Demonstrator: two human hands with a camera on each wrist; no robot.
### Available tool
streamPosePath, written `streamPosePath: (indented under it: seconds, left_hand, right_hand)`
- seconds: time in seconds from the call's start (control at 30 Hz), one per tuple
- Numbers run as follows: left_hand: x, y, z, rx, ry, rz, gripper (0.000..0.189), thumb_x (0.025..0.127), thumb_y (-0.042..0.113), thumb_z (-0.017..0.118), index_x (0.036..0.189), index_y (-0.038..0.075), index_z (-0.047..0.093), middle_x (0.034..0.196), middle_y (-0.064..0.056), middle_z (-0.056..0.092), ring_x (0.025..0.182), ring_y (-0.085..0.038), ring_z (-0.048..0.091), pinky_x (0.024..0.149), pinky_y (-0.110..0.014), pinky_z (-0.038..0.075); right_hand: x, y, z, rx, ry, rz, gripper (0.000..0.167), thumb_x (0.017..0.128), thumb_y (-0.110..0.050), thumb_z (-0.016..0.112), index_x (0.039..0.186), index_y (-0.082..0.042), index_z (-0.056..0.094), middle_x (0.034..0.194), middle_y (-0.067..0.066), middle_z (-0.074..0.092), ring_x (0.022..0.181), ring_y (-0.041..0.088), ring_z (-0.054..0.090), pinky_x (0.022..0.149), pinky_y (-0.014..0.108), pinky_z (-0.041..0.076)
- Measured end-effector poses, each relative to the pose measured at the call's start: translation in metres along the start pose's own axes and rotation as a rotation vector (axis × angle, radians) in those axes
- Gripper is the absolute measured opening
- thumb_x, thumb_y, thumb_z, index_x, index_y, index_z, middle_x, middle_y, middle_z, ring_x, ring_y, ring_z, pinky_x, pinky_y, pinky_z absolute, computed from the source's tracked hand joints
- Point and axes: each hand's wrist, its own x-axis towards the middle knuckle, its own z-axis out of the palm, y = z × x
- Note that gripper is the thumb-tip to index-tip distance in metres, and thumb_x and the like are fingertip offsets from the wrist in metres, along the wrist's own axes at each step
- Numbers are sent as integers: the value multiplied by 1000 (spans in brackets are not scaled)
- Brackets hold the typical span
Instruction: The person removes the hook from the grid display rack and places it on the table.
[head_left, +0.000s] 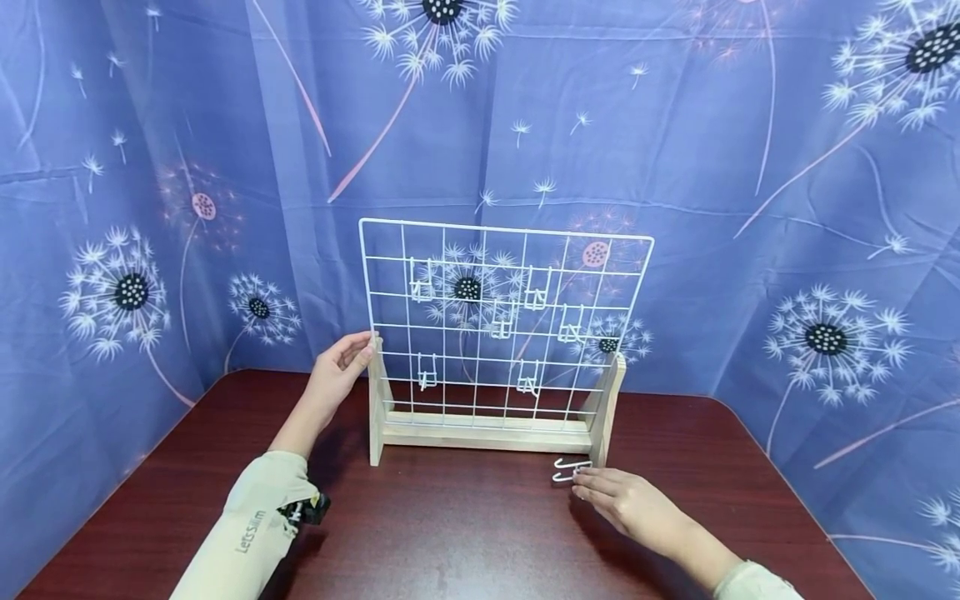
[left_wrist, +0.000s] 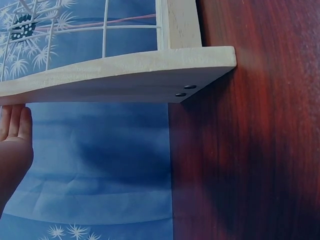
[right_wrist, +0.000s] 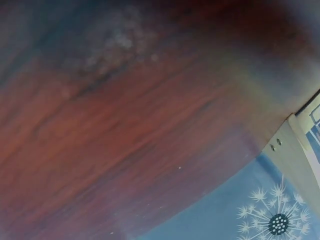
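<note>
A white wire grid panel (head_left: pixel 483 227) stands upright in a pale wooden stand (head_left: pixel 480 435). My left hand (head_left: pixel 339 377) touches the upper part of the stand's left side piece. In the left wrist view, its straight fingers (left_wrist: pixel 15 122) meet the outer face of that side piece (left_wrist: pixel 125 70). My right hand (head_left: pixel 626 504) is low at the stand's right foot, pinching a white wire hook (head_left: pixel 564 477) close over the table, its prongs pointing left. That hand and the hook do not show in the right wrist view.
Several white double-wire hooks hang on the grid, among them an upper left hook (head_left: pixel 422 287) and a lower right hook (head_left: pixel 527 383). The dark red wooden table (head_left: pixel 450 533) extends back to a blue dandelion-print cloth (head_left: pixel 315 167) behind and at both sides.
</note>
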Motion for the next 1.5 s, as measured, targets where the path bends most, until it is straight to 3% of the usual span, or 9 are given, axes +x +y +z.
streamPosePath:
  seconds: [0.2,0.33,0.47,0.6,0.8,1.07,1.3,1.5]
  left_hand:
    - [-1,-2,0,-11,10,-14,40,98,13,56,133,-6,50,134,-25,52,107,5,53,95,-9,40]
    - [-4,10,3,-11,4,-11,39,98,8,54,132,-10,49,133,-29,50,105,6,53,93,-9,41]
    - [-9,23,6,15,2,-10,38,99,7,53,131,-12,48,133,-31,50,104,5,53,91,-9,42]
    - [-11,27,6,30,-3,-21,39,99,8,53,132,-12,48,133,-29,50,105,5,53,91,-9,41]
    - [-10,27,5,27,2,-32,39,99,8,53,133,-11,48,134,-29,49,105,6,51,93,-8,39]
    - [-8,24,4,17,5,-11,38,99,6,53,132,-12,47,133,-31,48,103,8,52,92,-8,40]
    - [-8,25,4,21,5,-3,38,99,5,53,132,-13,48,132,-32,49,102,7,53,91,-8,41]
    - [-9,27,4,33,3,-21,39,99,7,53,132,-12,47,133,-31,49,103,6,52,92,-8,40]
  right_hand:
    - [1,-1,0,-56,-57,-64,49,108,-15,25,99,-4,72,102,10,70,97,21,66,83,32,53]
    - [2,-3,-1,-102,-103,-87,55,108,-14,20,97,-4,73,101,9,71,97,20,66,82,32,54]
    - [3,-4,-1,-138,-133,-115,55,107,-12,21,95,-5,74,101,8,71,96,20,67,82,33,55]
    - [2,-4,0,-151,-156,-135,51,105,-12,25,95,-5,75,102,8,71,97,19,67,82,32,55]
    - [0,-3,2,-174,-183,-160,56,106,-12,20,96,-7,75,103,7,71,98,18,66,84,30,54]
    - [1,-5,2,-166,-200,-165,35,95,-17,40,97,-8,75,104,5,70,100,19,65,86,30,53]
    - [2,-8,0,-146,-202,-173,30,96,-16,45,99,-8,74,105,5,70,101,18,65,86,31,53]
    - [0,-10,0,-101,-206,-155,35,103,-16,40,101,-5,73,107,8,70,101,20,65,86,32,53]
